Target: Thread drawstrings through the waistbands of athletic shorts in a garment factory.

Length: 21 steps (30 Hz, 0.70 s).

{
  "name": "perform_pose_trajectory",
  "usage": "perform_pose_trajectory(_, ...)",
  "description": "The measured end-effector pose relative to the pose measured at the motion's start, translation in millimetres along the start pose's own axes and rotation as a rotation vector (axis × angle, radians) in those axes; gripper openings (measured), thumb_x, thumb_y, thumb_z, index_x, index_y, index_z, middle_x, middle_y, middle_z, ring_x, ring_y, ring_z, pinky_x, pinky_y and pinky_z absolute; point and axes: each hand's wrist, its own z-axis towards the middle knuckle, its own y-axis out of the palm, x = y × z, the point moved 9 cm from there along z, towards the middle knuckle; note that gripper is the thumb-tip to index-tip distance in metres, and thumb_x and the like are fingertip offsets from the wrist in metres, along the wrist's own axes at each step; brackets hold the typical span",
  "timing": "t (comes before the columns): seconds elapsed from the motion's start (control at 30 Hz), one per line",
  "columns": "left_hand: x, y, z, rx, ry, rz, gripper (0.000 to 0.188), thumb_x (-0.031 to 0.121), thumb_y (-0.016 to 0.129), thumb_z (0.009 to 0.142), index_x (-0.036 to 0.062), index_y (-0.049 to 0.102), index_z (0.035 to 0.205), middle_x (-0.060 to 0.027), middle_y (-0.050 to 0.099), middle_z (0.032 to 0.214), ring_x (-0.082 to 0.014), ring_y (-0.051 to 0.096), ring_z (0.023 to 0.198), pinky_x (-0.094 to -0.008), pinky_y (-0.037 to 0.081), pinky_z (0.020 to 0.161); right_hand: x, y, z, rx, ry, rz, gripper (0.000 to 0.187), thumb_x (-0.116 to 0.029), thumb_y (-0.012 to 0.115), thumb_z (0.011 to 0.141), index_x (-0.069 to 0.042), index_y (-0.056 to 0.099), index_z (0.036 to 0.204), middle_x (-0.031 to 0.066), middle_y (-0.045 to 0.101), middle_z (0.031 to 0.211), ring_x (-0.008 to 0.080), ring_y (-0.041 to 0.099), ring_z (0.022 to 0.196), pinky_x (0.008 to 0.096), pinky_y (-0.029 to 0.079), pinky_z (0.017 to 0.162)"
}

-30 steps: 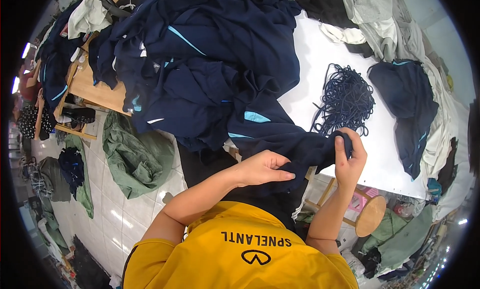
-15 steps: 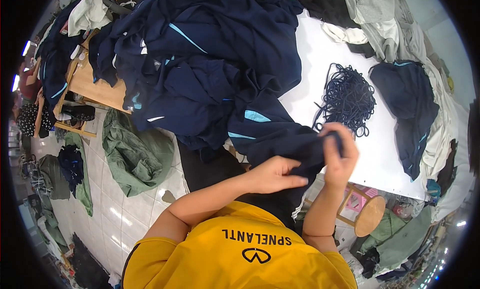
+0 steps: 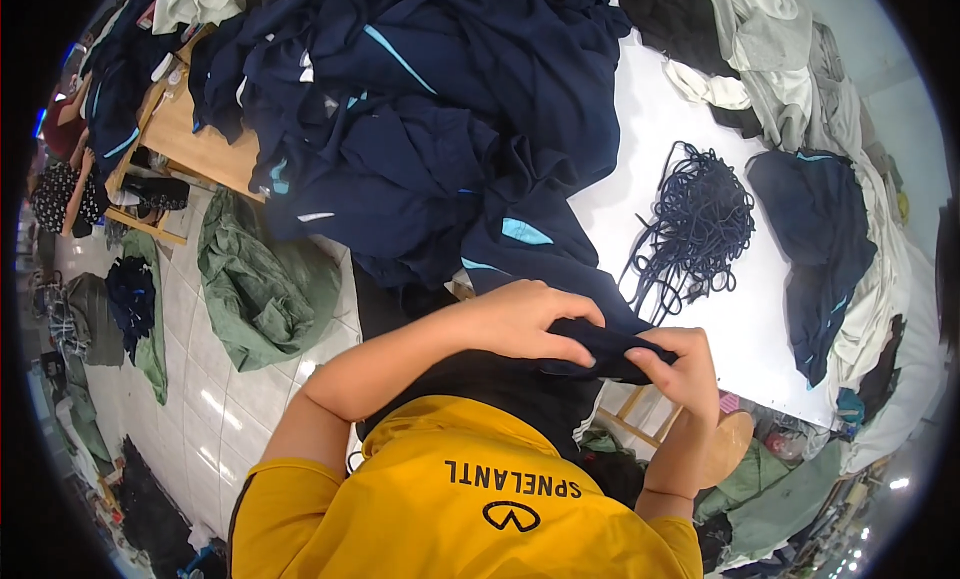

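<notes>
Both my hands hold the end of a navy garment (image 3: 585, 269) with light blue strips, close in front of my body. My left hand (image 3: 525, 322) grips the cloth with its thumb under and fingers over. Opposite it, my right hand (image 3: 688, 371) pinches the garment's edge between thumb and fingers. The cloth between them is bunched. The rest of the garment runs back into a large heap of navy garments (image 3: 400, 169). Beyond my right hand lies a tangled pile of navy cord (image 3: 705, 209), and a few strands reach toward the garment.
The cord lies on a white tabletop (image 3: 775, 334). Another navy garment (image 3: 815, 244) rests at its right, beside white and grey cloth (image 3: 770, 39). A wooden stool (image 3: 728, 449) stands below the table edge. Green cloth (image 3: 260, 289) lies on the tiled floor; another person (image 3: 65, 194) is far left.
My right hand has come down toward me and now pinches the garment's edge. My left hand has moved slightly up and closed on the cloth. The garment's end is lower and flatter.
</notes>
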Motion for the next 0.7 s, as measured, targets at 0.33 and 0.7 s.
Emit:
perform_pose_trajectory(0.33, -26.2, -3.7, -30.5, -0.074, -0.121, 0.017, 0.049, 0.040, 0.070, 0.081, -0.0038, 0.053, 0.067, -0.0153, 0.048, 0.053, -0.0265, 0.043, 0.047, -0.0358, 0.036, 0.051, -11.3, -16.1, 3.0, 0.211, -0.167, -0.007, 0.028, 0.007, 0.058, 0.060, -0.002, 0.031, 0.058, 0.0128, 0.063, 0.094, 0.0163, 0.056, 0.078, 0.0245, 0.042, 0.063)
perform_pose_trajectory(0.7, -6.0, -18.1, -46.0, -0.032, -0.037, 0.010, 0.035, 0.035, 0.069, 0.082, 0.0006, 0.064, 0.078, -0.0147, 0.054, 0.056, -0.0272, 0.049, 0.048, -0.0328, 0.037, 0.049, -37.1, -12.0, -11.7, 0.128, -0.175, 0.083, 0.020, 0.006, 0.056, 0.061, 0.002, 0.037, 0.056, 0.0111, 0.064, 0.070, 0.0118, 0.046, 0.050, 0.0226, 0.036, 0.047)
